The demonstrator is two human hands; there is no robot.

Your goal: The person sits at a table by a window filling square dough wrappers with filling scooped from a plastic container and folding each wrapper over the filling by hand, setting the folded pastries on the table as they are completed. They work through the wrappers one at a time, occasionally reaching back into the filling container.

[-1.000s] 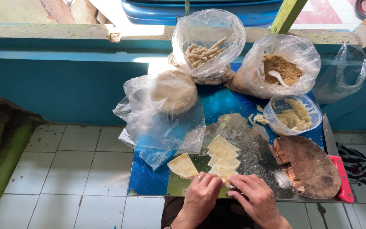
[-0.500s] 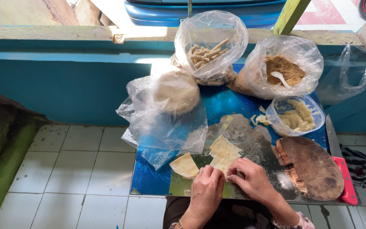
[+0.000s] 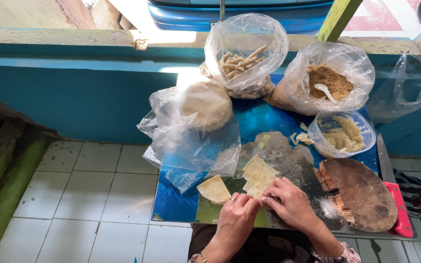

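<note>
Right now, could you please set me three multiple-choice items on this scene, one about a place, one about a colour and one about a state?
1. Where does the round wooden board lie?
A. To the right of both hands
B. Left of the dough bag
C. On the floor tiles

2. What colour is the knife handle at the right edge of the table?
A. Green
B. Red
C. White

3. How are the left hand and right hand?
A. Far apart
B. Resting on the board
C. Close together at the stack of pale wrappers

Answers: 1 A, the board lies right of the right hand. 2 B, the handle is red. 3 C, the fingers meet at the stack's near end.
</note>
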